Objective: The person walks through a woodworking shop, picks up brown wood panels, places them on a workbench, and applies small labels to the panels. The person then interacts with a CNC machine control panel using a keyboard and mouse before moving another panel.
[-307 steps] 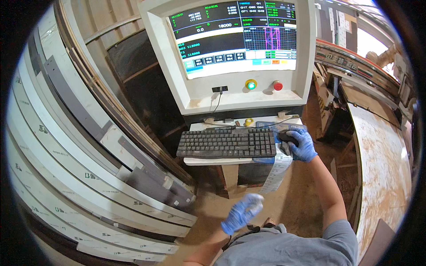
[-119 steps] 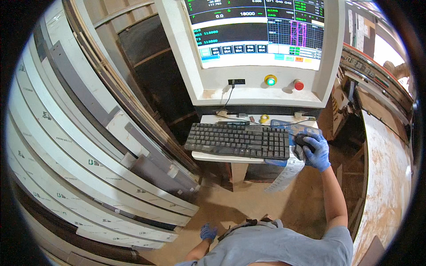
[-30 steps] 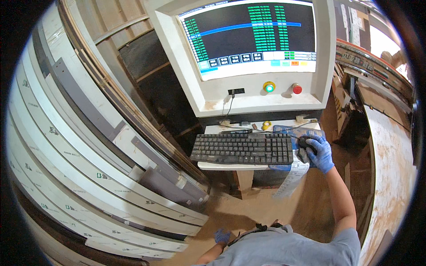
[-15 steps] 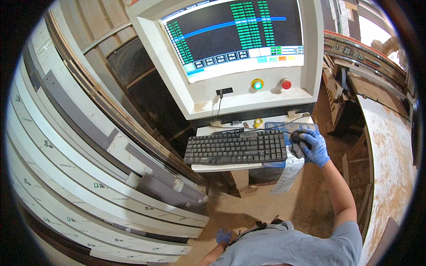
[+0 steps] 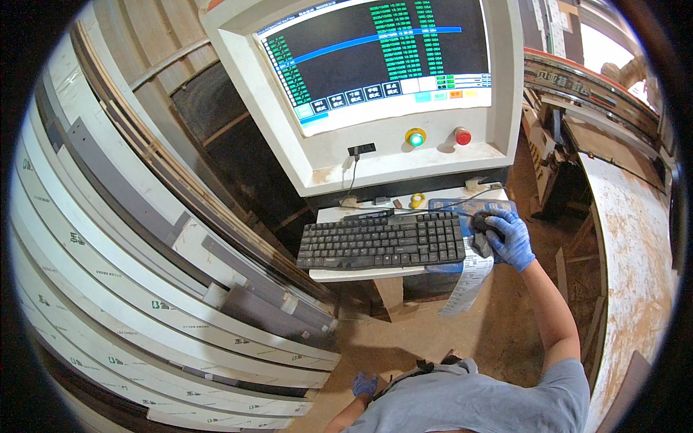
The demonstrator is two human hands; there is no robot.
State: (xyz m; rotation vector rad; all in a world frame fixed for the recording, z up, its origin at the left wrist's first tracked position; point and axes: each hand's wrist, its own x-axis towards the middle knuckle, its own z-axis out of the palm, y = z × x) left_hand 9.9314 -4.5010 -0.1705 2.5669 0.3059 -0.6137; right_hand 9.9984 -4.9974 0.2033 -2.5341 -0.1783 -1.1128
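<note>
My right hand [image 5: 511, 239], in a blue glove, lies curled over a black computer mouse [image 5: 482, 221] at the right end of a small white shelf. Under the mouse are a blue mat [image 5: 442, 205] and a long white paper strip [image 5: 465, 289] that hangs over the shelf's front edge. Left of the mouse sits a dusty black keyboard [image 5: 382, 242]. My left hand [image 5: 364, 385], also gloved in blue, hangs low beside my body with its fingers loosely apart, holding nothing visible. A lit screen [image 5: 375, 58] above the shelf shows a list with one row highlighted in blue.
Below the screen are a lit green button [image 5: 415, 138] and a red knob [image 5: 463, 136]. A yellow tape ring [image 5: 418, 199] and cables lie behind the keyboard. Long white boards [image 5: 180, 317] stand stacked at left. A dusty machine bed [image 5: 628, 260] is at right.
The view has shifted very slightly. My right hand stays on the mouse, and the same row remains highlighted on the screen.
</note>
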